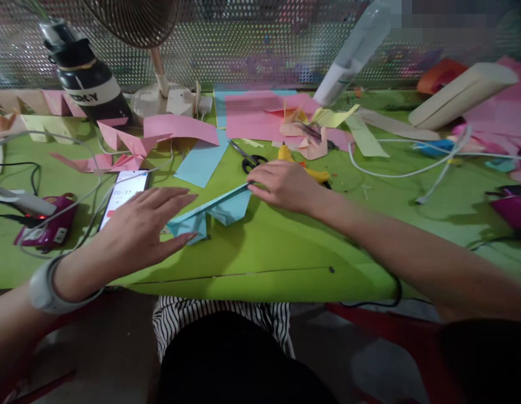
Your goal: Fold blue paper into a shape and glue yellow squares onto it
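Note:
A folded light-blue paper piece (229, 210) lies slanted on the green table, with a narrow band along its top edge and flaps hanging below. My right hand (285, 182) pinches the right end of this band between thumb and fingers. At the other end is my left hand (138, 227), its fingers stretched and thumb apart, beside and partly over the blue paper. Black-handled scissors (254, 163) lie just behind my right hand. A yellow glue gun (314, 173) is partly hidden behind that hand.
The green table (260, 252) also holds a phone (126, 188), a dark bottle (92, 84), a fan (159, 95), pink sheets (252, 118), a blue strip (203, 160), white cables (382, 175) and a purple power block (60, 224). A clear bottle (353, 53) leans at the back.

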Motion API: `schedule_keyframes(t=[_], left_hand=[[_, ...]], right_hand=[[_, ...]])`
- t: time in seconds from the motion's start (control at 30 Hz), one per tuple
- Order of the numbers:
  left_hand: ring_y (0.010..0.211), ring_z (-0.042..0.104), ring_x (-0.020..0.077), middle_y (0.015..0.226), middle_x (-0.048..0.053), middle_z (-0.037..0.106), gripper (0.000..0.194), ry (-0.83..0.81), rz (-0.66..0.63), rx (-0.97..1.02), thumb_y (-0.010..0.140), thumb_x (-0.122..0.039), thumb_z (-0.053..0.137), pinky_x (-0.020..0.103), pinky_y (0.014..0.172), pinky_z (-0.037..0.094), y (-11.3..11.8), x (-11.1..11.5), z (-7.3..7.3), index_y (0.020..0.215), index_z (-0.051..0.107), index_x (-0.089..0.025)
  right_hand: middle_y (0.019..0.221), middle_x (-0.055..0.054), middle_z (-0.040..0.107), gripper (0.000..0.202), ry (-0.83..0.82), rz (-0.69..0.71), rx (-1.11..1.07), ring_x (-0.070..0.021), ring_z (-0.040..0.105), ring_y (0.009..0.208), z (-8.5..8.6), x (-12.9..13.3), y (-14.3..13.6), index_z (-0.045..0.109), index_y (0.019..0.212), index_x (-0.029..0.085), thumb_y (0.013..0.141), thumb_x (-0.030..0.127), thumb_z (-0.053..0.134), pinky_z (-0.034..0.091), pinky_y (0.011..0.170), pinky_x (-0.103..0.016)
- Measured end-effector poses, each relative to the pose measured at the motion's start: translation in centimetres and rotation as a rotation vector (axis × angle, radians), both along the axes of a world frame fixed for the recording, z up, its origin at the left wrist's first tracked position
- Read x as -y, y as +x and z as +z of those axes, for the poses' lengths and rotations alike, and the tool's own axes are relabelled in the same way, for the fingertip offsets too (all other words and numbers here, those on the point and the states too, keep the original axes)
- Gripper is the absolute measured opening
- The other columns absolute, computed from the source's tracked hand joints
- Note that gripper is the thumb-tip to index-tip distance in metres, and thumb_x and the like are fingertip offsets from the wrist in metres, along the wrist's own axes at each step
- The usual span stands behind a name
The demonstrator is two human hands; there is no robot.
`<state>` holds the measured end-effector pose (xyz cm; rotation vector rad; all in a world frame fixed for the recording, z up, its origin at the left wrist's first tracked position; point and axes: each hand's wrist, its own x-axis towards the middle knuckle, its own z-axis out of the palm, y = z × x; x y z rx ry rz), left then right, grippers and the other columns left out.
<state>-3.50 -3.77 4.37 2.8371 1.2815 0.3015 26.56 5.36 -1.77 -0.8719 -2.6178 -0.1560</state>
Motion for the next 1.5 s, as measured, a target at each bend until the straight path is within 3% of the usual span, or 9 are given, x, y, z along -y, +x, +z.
schedule_keyframes(t=[0.13,0.27,0.37,0.47,0.53,0.83,1.1,1.4,1.5], left_hand=[[0.124,0.055,0.0299,0.14,0.013,0.054,0.047,0.153,0.062,0.11,0.09,-0.034,0.059,0.046,0.104,0.045,0.4,-0.2,0.3,0.134,0.052,-0.021],[0.095,0.067,0.0246,0.102,0.01,0.071,0.028,0.034,0.104,0.278,0.089,-0.039,0.061,0.04,0.087,0.054,1.8,0.5,-0.3,0.106,0.068,-0.018],[0.07,0.068,0.0175,0.076,0.006,0.072,0.038,-0.59,0.169,0.497,0.094,-0.048,0.051,0.031,0.07,0.056,3.1,1.2,-1.4,0.079,0.069,-0.017],[0.091,0.073,0.0236,0.102,0.012,0.075,0.049,-1.299,0.327,0.874,0.094,-0.058,0.044,0.037,0.08,0.059,4.6,1.5,-3.0,0.107,0.066,-0.016],[0.105,0.069,0.0265,0.109,0.014,0.074,0.054,-1.466,0.348,1.158,0.09,-0.063,0.048,0.04,0.088,0.057,5.7,1.4,-3.9,0.116,0.062,-0.018],[0.098,0.069,0.0227,0.101,0.01,0.075,0.026,-1.268,0.529,1.471,0.083,-0.031,0.07,0.035,0.086,0.057,7.6,0.5,-4.5,0.104,0.068,-0.014],[0.077,0.069,0.0133,0.088,0.006,0.076,0.015,-1.352,0.429,1.417,0.078,-0.024,0.076,0.026,0.073,0.054,7.2,-1.2,-4.4,0.088,0.072,-0.014],[0.082,0.068,0.0185,0.084,0.007,0.075,0.023,-1.075,0.369,1.146,0.08,-0.036,0.073,0.032,0.075,0.054,6.5,-4.2,-5.3,0.085,0.073,-0.014],[0.098,0.068,0.0246,0.101,0.012,0.073,0.037,-0.96,0.398,1.022,0.085,-0.04,0.066,0.04,0.085,0.054,5.6,-4.5,-5.0,0.109,0.067,-0.012]], right_hand=[[0.09,-0.006,0.075,0.019,-0.148,-0.103,-0.192,-0.0175,0.067,0.076,0.6,3.5,1.0,0.069,0.093,0.018,0.092,0.026,0.052,0.049,0.066,-0.029],[0.084,-0.004,0.075,0.014,-0.185,-0.156,-0.403,-0.016,0.068,0.073,0.9,6.7,1.1,0.068,0.089,0.019,0.091,0.024,0.056,0.052,0.067,-0.028],[0.081,-0.002,0.075,0.009,-0.148,-0.225,-0.511,-0.0149,0.068,0.068,1.5,8.7,0.7,0.068,0.089,0.02,0.09,0.022,0.059,0.053,0.064,-0.027],[0.077,-0.001,0.075,0.009,-0.11,-0.238,-0.545,-0.0151,0.068,0.065,2.3,10.2,0.3,0.067,0.091,0.024,0.09,0.02,0.059,0.054,0.06,-0.028],[0.075,0.0,0.074,0.012,-0.048,-0.193,-0.524,-0.0152,0.068,0.063,2.6,11.1,0.0,0.066,0.094,0.026,0.09,0.017,0.059,0.054,0.058,-0.028],[0.084,-0.002,0.075,0.018,0.173,0.327,-0.265,-0.0136,0.067,0.069,1.3,12.2,-0.7,0.066,0.106,0.02,0.088,0.022,0.064,0.06,0.083,-0.035],[0.103,0.0,0.075,0.013,0.442,0.374,-0.155,-0.0143,0.067,0.094,1.3,9.3,-2.0,0.072,0.091,0.023,0.091,0.017,0.06,0.056,0.088,-0.033],[0.102,-0.012,0.075,0.016,0.323,0.404,-0.115,-0.0205,0.069,0.096,-1.6,7.6,-2.7,0.071,0.099,0.011,0.09,0.008,0.058,0.058,0.091,-0.041],[0.101,-0.011,0.075,0.02,0.232,0.345,-0.094,-0.0195,0.071,0.093,-2.4,7.2,-2.5,0.071,0.101,0.013,0.092,0.007,0.053,0.06,0.086,-0.039]])
